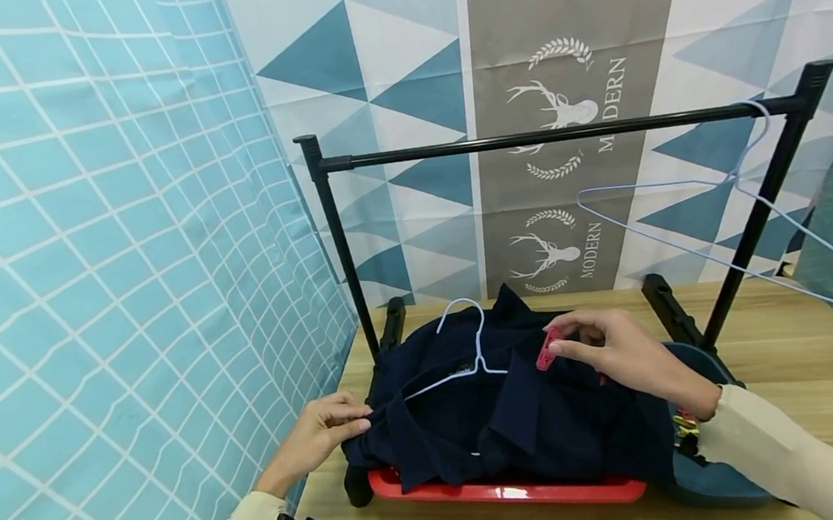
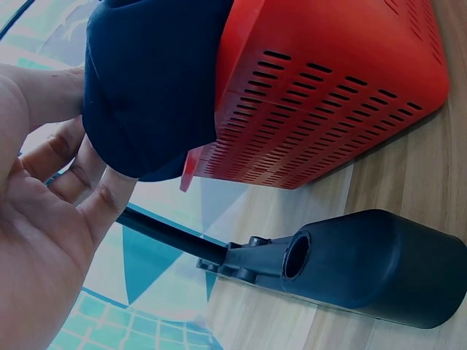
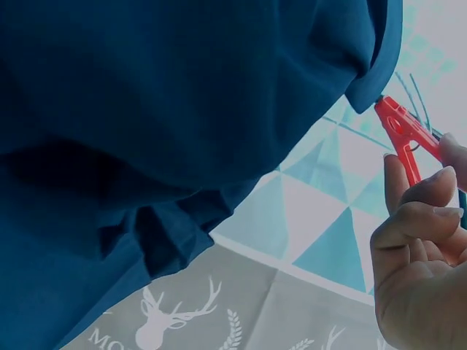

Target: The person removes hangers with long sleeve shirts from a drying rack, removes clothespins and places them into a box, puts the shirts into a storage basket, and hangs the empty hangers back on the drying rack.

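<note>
A navy collared shirt [image 1: 433, 434] lies bunched on a red basket [image 1: 510, 492], with a pale blue hanger [image 1: 479, 346] in its neck opening. My left hand [image 1: 320, 432] pinches the shirt's left shoulder between thumb and fingers, as the left wrist view shows the cloth [image 2: 149, 87] over the fingers. Beside the collar, my right hand [image 1: 613, 350] pinches a red clothespin [image 1: 548, 349] by its handles. In the right wrist view the tip of the clothespin [image 3: 405, 131] is at a fold of cloth; whether it bites the fabric I cannot tell.
A black garment rack [image 1: 525, 141] stands around the basket. Another pale blue hanger [image 1: 686, 246] hangs at its right end. A dark blue bin [image 1: 716, 478] with small coloured items sits right of the basket on the wood-grain surface [image 1: 828, 388].
</note>
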`<state>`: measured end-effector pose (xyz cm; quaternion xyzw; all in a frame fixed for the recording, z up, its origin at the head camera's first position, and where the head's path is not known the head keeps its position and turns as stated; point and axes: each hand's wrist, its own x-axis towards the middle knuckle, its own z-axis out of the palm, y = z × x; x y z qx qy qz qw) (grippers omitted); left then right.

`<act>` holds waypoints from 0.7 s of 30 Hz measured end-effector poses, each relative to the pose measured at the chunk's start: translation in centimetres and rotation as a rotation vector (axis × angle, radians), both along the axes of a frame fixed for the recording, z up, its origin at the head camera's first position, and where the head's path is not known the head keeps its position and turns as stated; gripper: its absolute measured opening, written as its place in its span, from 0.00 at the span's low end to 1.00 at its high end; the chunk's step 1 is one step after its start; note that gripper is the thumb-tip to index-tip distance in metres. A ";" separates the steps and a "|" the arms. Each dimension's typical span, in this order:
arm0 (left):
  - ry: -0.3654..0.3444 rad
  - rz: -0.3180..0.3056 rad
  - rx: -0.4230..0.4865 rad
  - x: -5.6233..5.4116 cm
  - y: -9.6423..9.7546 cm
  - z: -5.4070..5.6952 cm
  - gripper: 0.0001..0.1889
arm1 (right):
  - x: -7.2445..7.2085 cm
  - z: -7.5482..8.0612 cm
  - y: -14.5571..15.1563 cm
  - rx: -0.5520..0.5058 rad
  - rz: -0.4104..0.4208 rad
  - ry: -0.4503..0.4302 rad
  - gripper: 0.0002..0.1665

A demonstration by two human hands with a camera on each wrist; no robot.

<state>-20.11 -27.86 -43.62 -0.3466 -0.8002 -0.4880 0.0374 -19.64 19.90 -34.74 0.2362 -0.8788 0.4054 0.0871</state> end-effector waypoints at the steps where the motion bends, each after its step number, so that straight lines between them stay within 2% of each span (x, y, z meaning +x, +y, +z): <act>1: 0.000 0.000 0.000 0.0 0.0 0.0 0.15 | 0.1 -0.1 0.2 -0.001 -0.006 -0.009 0.20; 7: 0.002 0.000 0.008 0.2 0.1 0.2 0.15 | 0.2 -0.5 1.3 0.016 -0.046 -0.038 0.23; 13: 0.013 -0.018 0.025 0.4 0.2 0.3 0.13 | 0.1 -1.2 2.6 0.039 -0.078 -0.011 0.22; 21: -0.009 -0.001 0.013 0.2 0.0 0.0 0.13 | 0.5 -1.8 4.3 0.080 -0.150 -0.034 0.26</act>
